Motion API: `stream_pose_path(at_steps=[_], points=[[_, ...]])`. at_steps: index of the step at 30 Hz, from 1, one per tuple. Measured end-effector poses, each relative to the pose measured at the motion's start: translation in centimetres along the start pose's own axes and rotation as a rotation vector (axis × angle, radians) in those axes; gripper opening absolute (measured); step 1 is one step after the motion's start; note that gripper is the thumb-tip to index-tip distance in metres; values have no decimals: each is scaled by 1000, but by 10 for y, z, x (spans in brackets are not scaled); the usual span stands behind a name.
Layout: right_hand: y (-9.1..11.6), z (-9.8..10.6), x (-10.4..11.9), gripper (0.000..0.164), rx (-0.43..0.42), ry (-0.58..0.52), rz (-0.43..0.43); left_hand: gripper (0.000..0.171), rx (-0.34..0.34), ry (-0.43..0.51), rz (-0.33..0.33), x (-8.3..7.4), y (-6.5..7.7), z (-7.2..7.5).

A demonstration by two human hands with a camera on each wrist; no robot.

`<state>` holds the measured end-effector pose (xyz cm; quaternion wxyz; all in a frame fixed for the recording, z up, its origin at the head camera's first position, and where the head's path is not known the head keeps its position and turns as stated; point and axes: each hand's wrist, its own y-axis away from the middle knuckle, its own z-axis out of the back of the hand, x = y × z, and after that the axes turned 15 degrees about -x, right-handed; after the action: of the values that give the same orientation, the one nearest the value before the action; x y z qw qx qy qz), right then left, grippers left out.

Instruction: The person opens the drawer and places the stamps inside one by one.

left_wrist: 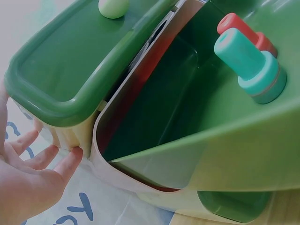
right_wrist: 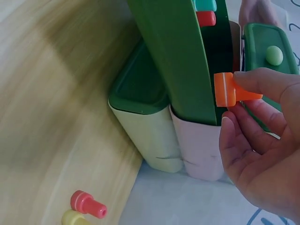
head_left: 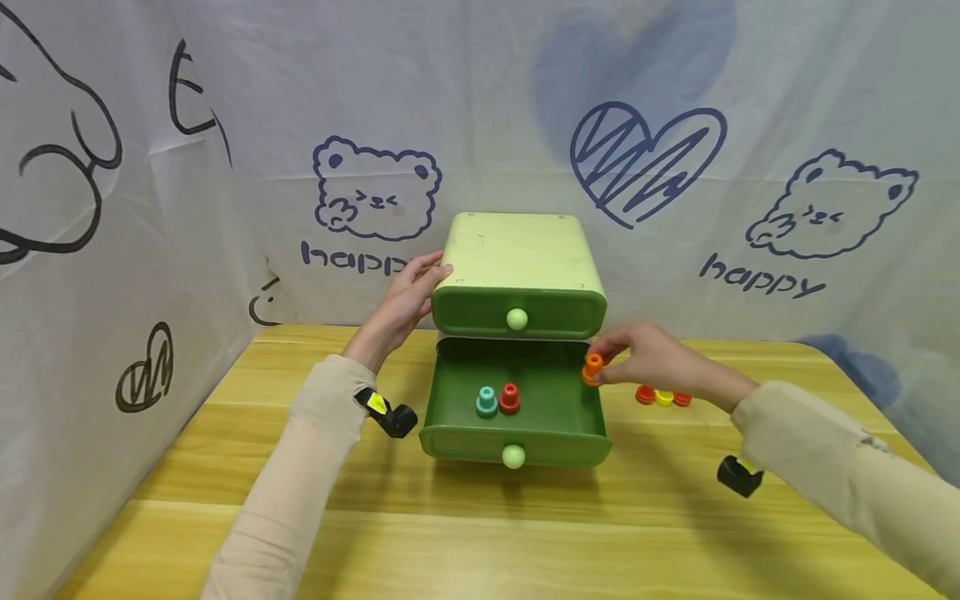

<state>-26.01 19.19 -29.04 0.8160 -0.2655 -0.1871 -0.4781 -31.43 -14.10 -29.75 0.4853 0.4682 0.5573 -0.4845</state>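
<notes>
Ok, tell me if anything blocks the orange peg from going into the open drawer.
Nothing visible does. The right hand pinches the orange peg right at the open drawer's right wall. The floor below looks bare; the teal peg and red peg stand further left. The left hand rests on the cabinet's side.

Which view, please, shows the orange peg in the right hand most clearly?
The right wrist view: the orange peg fills the near frame, pinched by the right hand beside the open drawer. The head view shows it small; the left wrist view misses it.
</notes>
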Motion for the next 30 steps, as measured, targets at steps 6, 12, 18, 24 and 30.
stream_pose_path(at_steps=[6,12,18,24,30], points=[[-7,-3,10,19,64,-10,14,62,2,-2,4,0,1,0],[-13,-8,16,16,151,-3,47,63,6,-5,0,-1,2,1],[-17,-16,18,14,218,-30,104,63,11,-6,1,-2,2,0],[-19,-26,20,15,253,-63,83,63,12,-2,0,0,1,1],[-23,-33,26,15,265,-42,73,63,6,-4,4,0,0,0]])
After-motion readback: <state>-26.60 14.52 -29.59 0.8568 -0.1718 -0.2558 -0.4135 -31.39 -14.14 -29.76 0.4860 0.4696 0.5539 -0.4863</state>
